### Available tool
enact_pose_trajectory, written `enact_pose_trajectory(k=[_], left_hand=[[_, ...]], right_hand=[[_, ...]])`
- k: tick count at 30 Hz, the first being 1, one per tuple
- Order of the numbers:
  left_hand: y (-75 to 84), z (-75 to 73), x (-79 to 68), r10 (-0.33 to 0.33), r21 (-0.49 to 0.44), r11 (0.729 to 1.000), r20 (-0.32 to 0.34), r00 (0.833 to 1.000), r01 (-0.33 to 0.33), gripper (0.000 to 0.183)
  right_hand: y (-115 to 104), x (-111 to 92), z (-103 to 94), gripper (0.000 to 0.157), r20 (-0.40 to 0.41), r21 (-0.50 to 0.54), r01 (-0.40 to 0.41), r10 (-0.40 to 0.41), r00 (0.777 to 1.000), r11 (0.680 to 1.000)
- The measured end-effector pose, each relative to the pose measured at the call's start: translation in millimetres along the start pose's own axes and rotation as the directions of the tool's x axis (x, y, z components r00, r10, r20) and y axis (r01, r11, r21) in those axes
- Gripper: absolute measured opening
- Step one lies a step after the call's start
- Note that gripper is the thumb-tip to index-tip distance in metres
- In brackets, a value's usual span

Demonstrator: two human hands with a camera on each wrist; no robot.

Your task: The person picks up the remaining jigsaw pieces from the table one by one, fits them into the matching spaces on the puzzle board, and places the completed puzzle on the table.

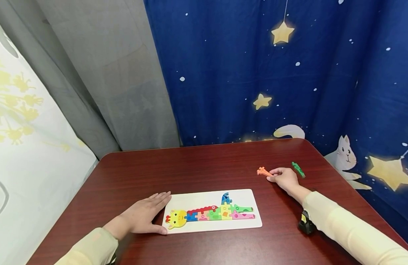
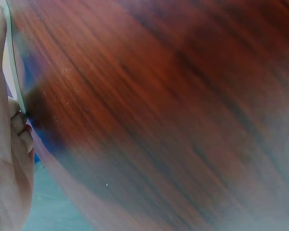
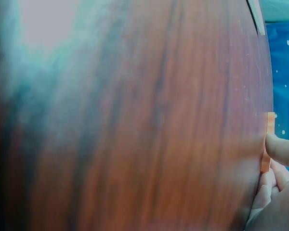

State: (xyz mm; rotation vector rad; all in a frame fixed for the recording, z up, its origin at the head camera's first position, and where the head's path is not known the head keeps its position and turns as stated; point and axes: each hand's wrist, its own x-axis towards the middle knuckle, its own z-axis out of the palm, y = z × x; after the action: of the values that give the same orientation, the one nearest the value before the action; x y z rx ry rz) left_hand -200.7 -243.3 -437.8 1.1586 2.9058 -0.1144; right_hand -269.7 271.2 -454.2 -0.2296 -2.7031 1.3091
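A white puzzle board (image 1: 194, 200) lies on the table, with a giraffe made of colourful jigsaw pieces on it, its yellow head (image 1: 177, 219) toward the left. My left hand (image 1: 146, 213) rests at the board's left end, fingers extended along the far corner and thumb at the near one. To the board's right and farther back, my right hand (image 1: 285, 179) pinches an orange puzzle piece (image 1: 263, 171). That orange piece (image 3: 267, 144) shows beneath the thumb at the right wrist view's edge. Just beyond the right hand lies a green puzzle piece (image 1: 298, 169).
The dark red-brown wooden table (image 1: 204, 169) has rounded far corners. Behind it hang a blue starry curtain (image 1: 224, 73) and a grey curtain (image 1: 124, 73). White patterned cloth (image 1: 31, 147) hangs at the left.
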Motion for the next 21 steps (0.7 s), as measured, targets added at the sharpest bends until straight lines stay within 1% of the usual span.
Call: enact_pose_trajectory(k=[15,21], left_hand=[[1.5,-3.0,-0.8,-0.006,-0.011,1.0,0.014,1.0,0.006,0.111],[1.8,-2.5,-0.8,-0.006,-0.007,1.0,0.012,1.0,0.006,0.111]], right_hand=[[-0.9,0.4,2.5,0.023,-0.033,-0.017,0.01,-0.01,0.999,1.0],[-1.3,2.1,3.0,0.019,-0.038,-0.026,-0.006,0.005,0.999,1.0]])
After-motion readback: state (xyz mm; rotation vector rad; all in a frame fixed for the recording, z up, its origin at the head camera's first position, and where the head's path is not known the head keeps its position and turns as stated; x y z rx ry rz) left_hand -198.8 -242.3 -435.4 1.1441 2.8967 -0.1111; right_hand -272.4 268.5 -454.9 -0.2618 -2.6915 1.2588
